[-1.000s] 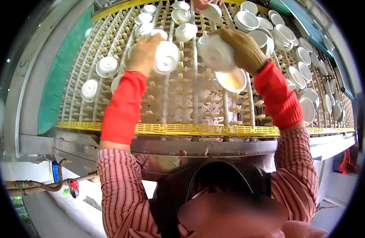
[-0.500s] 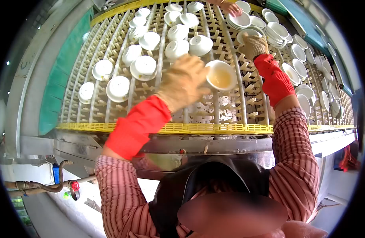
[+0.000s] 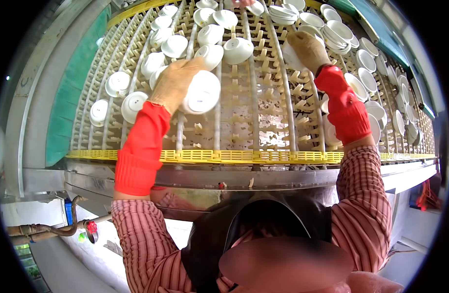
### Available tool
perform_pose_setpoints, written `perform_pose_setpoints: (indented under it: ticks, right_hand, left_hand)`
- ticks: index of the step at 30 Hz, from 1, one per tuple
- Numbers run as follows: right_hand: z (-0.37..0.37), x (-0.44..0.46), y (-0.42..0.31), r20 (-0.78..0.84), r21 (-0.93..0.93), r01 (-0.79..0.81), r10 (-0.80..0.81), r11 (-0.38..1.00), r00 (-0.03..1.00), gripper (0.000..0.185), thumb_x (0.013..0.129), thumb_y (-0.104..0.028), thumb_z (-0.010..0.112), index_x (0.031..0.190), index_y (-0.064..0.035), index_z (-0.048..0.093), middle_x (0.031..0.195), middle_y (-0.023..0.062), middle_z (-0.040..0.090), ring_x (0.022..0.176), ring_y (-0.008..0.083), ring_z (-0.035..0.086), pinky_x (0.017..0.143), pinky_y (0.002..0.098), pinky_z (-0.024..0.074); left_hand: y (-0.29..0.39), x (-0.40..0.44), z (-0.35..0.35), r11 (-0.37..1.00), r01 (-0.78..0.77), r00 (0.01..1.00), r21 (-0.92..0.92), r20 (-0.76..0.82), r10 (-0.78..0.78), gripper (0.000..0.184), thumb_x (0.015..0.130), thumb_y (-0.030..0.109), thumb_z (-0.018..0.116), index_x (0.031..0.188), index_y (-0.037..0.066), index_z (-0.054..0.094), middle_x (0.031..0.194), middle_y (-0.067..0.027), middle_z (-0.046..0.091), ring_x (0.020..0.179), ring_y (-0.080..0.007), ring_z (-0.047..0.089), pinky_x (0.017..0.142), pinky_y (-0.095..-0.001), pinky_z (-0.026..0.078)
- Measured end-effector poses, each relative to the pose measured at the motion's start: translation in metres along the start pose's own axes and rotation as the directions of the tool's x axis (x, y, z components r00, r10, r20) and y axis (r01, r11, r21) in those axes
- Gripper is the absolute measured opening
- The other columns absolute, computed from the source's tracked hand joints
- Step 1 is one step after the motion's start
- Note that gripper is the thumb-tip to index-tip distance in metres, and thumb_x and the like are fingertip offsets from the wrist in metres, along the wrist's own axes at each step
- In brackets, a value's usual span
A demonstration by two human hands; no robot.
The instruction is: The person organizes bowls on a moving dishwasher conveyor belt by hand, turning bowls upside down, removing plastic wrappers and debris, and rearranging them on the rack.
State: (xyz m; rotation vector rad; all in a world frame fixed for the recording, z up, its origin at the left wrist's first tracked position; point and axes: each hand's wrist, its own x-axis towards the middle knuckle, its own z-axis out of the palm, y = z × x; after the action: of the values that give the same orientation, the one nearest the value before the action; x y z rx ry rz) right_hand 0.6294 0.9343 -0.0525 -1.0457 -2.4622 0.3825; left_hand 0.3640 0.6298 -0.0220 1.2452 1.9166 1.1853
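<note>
My left hand, in a tan glove with a red cuff, is closed on the edge of a white bowl. The bowl is bottom up over the pegged rack. Just beyond it sit more overturned bowls. My right hand, gloved the same way, has its fingers curled round a white bowl, mostly hidden and blurred. Stacked white dishes lie close to its right.
Another person's hand is at the far edge, near a small bowl. Several dishes stand tilted among the pegs on the right. A yellow edge strip and metal ledge run along the near side.
My left hand has moved left with the bowl, which was mouth up with yellowish liquid and is now overturned. My right hand has shifted slightly. The other person's hand has moved left.
</note>
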Motion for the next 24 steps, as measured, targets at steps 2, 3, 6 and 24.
perform_pose_setpoints:
  ticks: [2,3,6,24]
  right_hand:
    - [-0.013,-0.014,-0.005,-0.131,-0.189,0.413,-0.44,0.891,0.888,0.018,0.098,-0.007,0.065,0.115,-0.0046,0.07,0.106,0.0209,0.076,0.104,0.044,0.075,0.09,0.0494,0.0609]
    - [-0.011,-0.014,-0.014,-0.17,-0.175,0.458,-0.485,0.872,0.858,0.018,0.098,-0.006,0.065,0.115,-0.0047,0.07,0.106,0.021,0.076,0.104,0.0439,0.075,0.09,0.0497,0.0606]
    - [-0.007,-0.007,-0.019,-0.254,-0.164,0.606,-0.627,0.778,0.736,0.02,0.101,-0.014,0.064,0.117,-0.005,0.071,0.106,0.0191,0.077,0.101,0.0402,0.076,0.088,0.0493,0.0603]
    - [-0.09,-0.117,0.133,0.229,-0.539,-0.009,0.157,0.842,0.961,0.049,0.093,-0.046,0.078,0.114,-0.0027,0.079,0.103,0.0237,0.081,0.101,0.0419,0.079,0.09,0.0504,0.0621]
  left_hand:
    - [-0.026,0.0,-0.016,0.844,-0.035,0.99,0.535,-0.095,0.101,0.034,0.103,0.038,0.071,0.106,0.006,0.079,0.098,-0.0186,0.081,0.092,-0.0349,0.078,0.078,-0.0476,0.061]
    - [-0.034,-0.001,-0.018,0.664,-0.006,0.983,0.747,-0.117,0.141,0.035,0.104,0.039,0.069,0.106,0.005,0.079,0.098,-0.0206,0.081,0.092,-0.0387,0.077,0.079,-0.0509,0.06]
    - [-0.022,-0.006,-0.013,0.608,-0.111,0.934,0.786,-0.127,0.334,0.038,0.104,0.04,0.067,0.099,0.004,0.076,0.091,-0.0222,0.077,0.091,-0.0444,0.073,0.084,-0.0558,0.056]
    - [-0.02,-0.014,0.007,0.752,0.289,0.954,0.593,-0.24,-0.177,0.074,0.105,0.067,0.043,0.127,0.006,0.079,0.13,-0.0282,0.075,0.124,-0.051,0.067,0.108,-0.053,0.051]
